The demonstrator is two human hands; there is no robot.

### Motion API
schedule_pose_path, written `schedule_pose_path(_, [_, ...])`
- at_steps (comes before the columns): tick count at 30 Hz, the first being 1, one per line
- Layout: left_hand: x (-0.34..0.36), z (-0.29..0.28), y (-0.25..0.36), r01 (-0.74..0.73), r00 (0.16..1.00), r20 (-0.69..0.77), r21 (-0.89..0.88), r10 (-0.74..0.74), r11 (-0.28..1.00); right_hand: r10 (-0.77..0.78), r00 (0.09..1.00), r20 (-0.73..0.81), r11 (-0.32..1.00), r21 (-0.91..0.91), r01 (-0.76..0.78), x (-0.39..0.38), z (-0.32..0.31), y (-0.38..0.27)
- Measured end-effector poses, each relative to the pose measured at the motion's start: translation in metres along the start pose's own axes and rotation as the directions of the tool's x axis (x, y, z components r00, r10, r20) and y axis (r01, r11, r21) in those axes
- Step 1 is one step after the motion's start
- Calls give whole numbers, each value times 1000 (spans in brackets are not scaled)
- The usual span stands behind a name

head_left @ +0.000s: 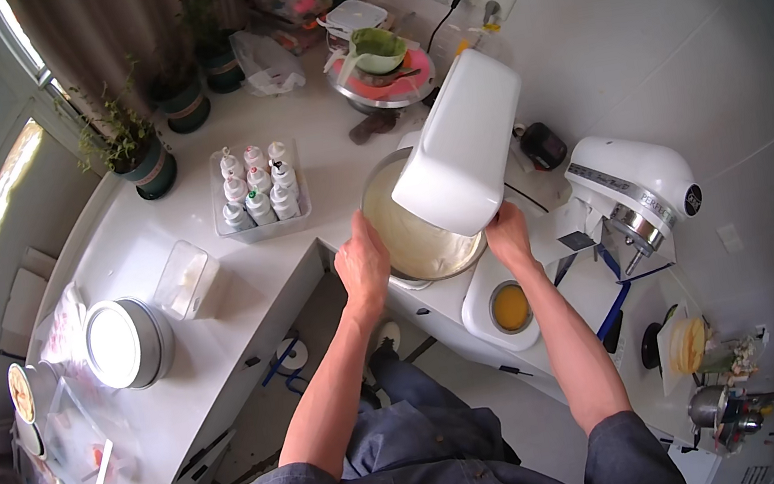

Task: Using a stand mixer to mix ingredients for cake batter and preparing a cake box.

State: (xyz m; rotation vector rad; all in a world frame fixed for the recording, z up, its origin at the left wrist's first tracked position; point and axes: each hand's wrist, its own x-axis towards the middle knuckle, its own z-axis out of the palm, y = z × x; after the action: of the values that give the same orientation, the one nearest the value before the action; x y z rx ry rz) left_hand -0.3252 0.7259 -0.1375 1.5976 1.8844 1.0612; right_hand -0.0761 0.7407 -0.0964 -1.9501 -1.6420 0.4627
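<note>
Cream-coloured, smooth batter or cream lies in a metal mixing bowl point(373, 193) under the head of a white stand mixer point(462, 139). My left hand point(364, 266) is closed on the bowl's left rim. On its opposite side my right hand point(509, 239) is closed at the rim, just below the mixer head. That head hides part of the bowl, and the right fingertips are partly out of sight. Nearest my right wrist is a small metal cup of orange-yellow liquid point(511, 307), standing on the white base of a second stand mixer point(631, 183).
Left of the bowl stands a clear bin of white squeeze bottles point(258, 196). Farther left are a clear plastic box point(186, 281) and a round cake tin point(127, 342). Behind the bowl a turntable point(383, 86) carries a green bowl. Potted plants point(141, 159) line the window side.
</note>
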Motion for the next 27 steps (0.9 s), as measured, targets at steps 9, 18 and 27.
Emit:
schedule_pose_path(9, [-3,4,6,-34,999,-24,-15,34,999,70,998,2,998,0,-70,0,3,17])
schedule_pose_path(18, [2,-4,6,0,1000,-13,-18,0,1000,71,997,28,997,14,-72,0,0,1])
schedule_pose_path(27, [2,4,3,-66,996,-61,0,66,998,52,998,-22,998,33,-51,-4,6,14])
